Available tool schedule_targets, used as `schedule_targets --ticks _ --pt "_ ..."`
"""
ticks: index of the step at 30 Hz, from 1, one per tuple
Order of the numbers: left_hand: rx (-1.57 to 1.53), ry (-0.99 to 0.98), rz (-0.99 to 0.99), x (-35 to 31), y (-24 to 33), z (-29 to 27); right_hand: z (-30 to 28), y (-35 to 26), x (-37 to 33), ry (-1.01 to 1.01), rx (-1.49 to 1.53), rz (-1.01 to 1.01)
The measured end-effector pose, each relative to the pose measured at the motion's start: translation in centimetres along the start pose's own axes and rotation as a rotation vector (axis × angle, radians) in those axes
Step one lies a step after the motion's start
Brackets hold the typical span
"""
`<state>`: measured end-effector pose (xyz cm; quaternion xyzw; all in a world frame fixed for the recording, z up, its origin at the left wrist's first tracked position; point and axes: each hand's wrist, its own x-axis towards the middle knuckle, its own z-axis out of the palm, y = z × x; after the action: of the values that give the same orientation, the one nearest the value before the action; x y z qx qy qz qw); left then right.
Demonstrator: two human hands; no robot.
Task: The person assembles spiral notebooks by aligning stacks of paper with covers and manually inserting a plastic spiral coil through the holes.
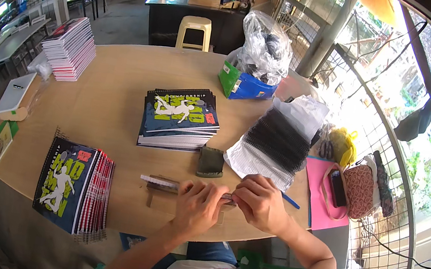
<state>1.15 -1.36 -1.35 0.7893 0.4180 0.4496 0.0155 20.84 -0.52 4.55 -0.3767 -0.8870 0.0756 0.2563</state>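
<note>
My left hand (196, 206) and my right hand (260, 202) meet near the front edge of the table, fingers bent and closed. Between them runs a thin, book-like stack (159, 183), seen edge-on, with a pale end sticking out left of my left hand. The right fingertips pinch at its right end; the exact spot is hidden by the fingers. Just beyond my hands lies a small dark green block (211, 162). Past my right hand, a bundle of black binding wires (278, 139) rests on white paper (245, 159). A blue pen (290, 200) lies beside my right hand.
Dark-covered books (178, 120) are piled mid-table. Spiral-bound notebooks (64, 186) stand at left, with another tall stack (69, 47) behind. A blue-green box (247, 83) holds a plastic bag. On the right are a pink folder (313, 179), a patterned pouch (359, 187) and wire mesh (376, 264).
</note>
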Motion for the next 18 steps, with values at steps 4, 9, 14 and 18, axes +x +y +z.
schedule_targets --ticks 4,9,14,18 --pt "-0.012 -0.026 -0.026 0.4 0.3 -0.6 -0.4 2.2 2.1 0.056 0.341 0.031" --pt "0.078 -0.036 -0.031 1.2 2.1 -0.3 5.0 10.6 7.1 -0.367 -0.165 0.062" --pt "0.098 -0.057 -0.053 1.8 1.7 -1.1 9.6 11.1 8.6 -0.47 -0.464 -0.228" --pt "0.131 -0.043 -0.057 1.2 -0.7 -2.5 0.0 10.6 7.0 -0.497 0.349 0.046"
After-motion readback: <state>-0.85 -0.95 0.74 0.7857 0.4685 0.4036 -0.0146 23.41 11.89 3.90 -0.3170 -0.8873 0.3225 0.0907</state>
